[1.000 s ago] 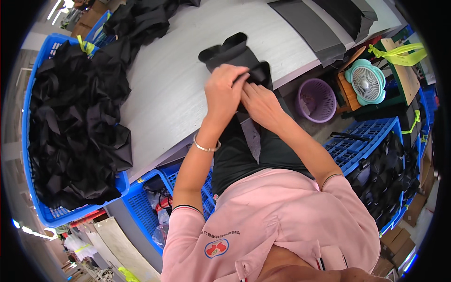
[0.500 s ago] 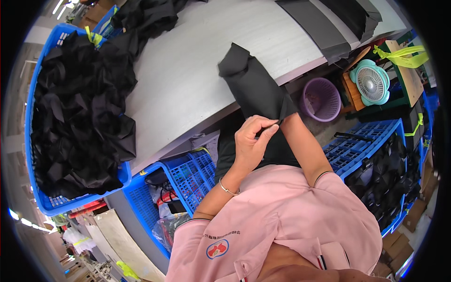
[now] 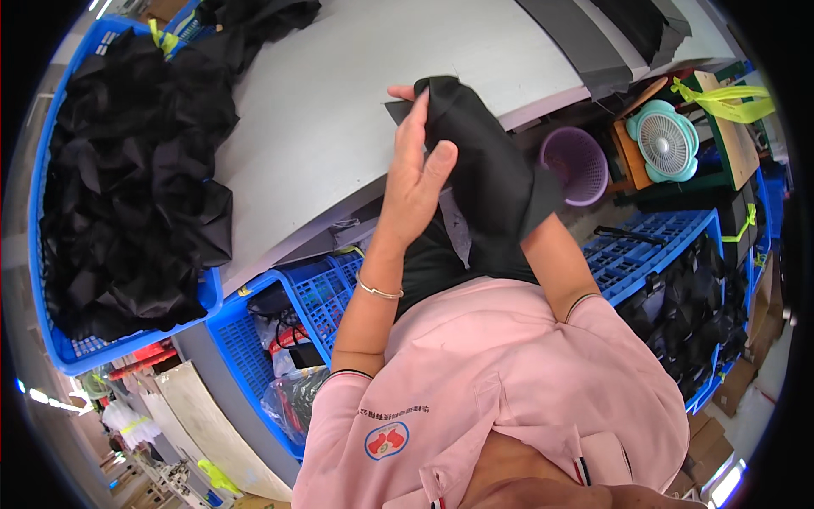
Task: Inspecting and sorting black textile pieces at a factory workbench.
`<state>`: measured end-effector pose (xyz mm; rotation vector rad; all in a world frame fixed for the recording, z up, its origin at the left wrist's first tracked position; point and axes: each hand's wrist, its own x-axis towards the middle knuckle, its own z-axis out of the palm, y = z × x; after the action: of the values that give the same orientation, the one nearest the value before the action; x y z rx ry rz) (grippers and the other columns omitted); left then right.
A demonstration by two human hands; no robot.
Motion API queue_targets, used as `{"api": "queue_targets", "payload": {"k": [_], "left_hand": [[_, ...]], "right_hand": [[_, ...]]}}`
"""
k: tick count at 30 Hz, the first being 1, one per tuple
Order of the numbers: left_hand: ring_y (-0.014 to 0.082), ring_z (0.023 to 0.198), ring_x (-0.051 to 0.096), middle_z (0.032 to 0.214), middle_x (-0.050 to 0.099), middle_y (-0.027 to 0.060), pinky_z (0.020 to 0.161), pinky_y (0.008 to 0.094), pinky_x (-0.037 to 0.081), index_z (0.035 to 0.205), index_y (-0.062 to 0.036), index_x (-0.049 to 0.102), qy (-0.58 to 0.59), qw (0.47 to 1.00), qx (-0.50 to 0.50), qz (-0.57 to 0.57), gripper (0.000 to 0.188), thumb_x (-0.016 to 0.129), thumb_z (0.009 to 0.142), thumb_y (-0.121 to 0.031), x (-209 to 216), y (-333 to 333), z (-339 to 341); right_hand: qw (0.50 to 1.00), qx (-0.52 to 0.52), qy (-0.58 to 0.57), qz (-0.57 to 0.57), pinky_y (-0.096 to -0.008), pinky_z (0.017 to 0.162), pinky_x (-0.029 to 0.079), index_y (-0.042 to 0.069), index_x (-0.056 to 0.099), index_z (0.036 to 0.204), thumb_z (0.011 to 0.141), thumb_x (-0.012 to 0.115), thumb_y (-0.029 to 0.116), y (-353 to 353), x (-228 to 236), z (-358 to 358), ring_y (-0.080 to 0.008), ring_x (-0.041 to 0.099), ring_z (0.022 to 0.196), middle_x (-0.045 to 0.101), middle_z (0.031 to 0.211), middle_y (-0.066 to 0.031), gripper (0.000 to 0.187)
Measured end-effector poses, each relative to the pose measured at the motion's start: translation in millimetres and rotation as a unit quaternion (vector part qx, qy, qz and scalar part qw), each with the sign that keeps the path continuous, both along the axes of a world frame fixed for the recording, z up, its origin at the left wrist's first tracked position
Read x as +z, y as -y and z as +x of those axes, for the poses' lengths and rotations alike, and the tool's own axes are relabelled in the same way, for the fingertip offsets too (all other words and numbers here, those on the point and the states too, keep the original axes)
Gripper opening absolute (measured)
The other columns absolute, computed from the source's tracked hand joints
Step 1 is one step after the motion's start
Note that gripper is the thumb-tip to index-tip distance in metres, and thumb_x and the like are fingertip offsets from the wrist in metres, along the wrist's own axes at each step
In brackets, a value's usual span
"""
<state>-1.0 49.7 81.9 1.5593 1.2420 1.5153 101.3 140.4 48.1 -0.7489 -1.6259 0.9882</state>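
A black fabric sleeve or pouch (image 3: 483, 161) covers my right forearm from the wrist on, so my right hand is hidden inside it. Its far end reaches over the near edge of the grey-white table (image 3: 339, 110). My left hand (image 3: 415, 161) lies along the left side of that fabric, fingers stretched toward its far end and thumb apart. The fingertips touch the folded far edge, and a small black corner sticks out to their left. At the left stands a blue crate (image 3: 42, 254) heaped with crumpled black fabric pieces (image 3: 136, 187).
Flat dark fabric strips (image 3: 577, 51) lie at the table's far right. Below them are a purple basket (image 3: 575, 165) and a turquoise fan (image 3: 667, 142). A blue crate of black pieces (image 3: 678, 314) stands at my right, another blue crate (image 3: 246, 339) at my left.
My left hand has left the fabric's near opening by the right wrist and moved up to its far end, its pinch opening out. The fabric now sits more upright on my right arm.
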Motion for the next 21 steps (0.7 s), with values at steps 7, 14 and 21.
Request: {"api": "queue_targets", "payload": {"k": [7,14,21], "left_hand": [[0.0321,0.133,0.044,0.142,0.049,0.0161,0.107,0.0434,0.039,0.129,-0.0053,0.058,-0.156,0.985,0.069,0.04,0.071,0.089,0.069,-0.027,-7.3,29.7,42.1],[0.0053,0.085,0.058,0.093,0.065,-0.0018,0.075,0.0231,0.049,0.097,-0.0007,0.065,0.363,0.921,-0.023,-0.139,0.01,0.061,0.09,0.006,-24.5,13.0,14.6],[0.004,0.082,0.056,0.089,0.065,-0.0023,0.074,0.0201,0.047,0.099,0.0028,0.071,0.084,0.896,-0.354,-0.254,0.014,0.072,0.087,-0.003,-9.2,2.1,-48.9]], "right_hand": [[0.994,-0.068,-0.033,-0.073,-0.0257,0.073,0.046,0.006,0.069,0.088,0.094,0.061,0.011,-57.4,9.6,1.6,-0.0082,0.058,0.081,0.065,0.083,0.0006,0.012],[0.995,-0.043,0.065,-0.057,-0.0282,0.08,0.049,0.003,0.069,0.094,0.089,0.065,0.009,-49.2,-7.1,-3.7,-0.0126,0.061,0.085,0.067,0.087,-0.0023,0.009],[0.958,0.01,0.243,0.153,-0.0295,0.09,0.05,0.004,0.07,0.104,0.089,0.065,0.013,-26.7,-12.3,5.2,-0.0153,0.064,0.093,0.07,0.093,-0.0034,0.018]]}}
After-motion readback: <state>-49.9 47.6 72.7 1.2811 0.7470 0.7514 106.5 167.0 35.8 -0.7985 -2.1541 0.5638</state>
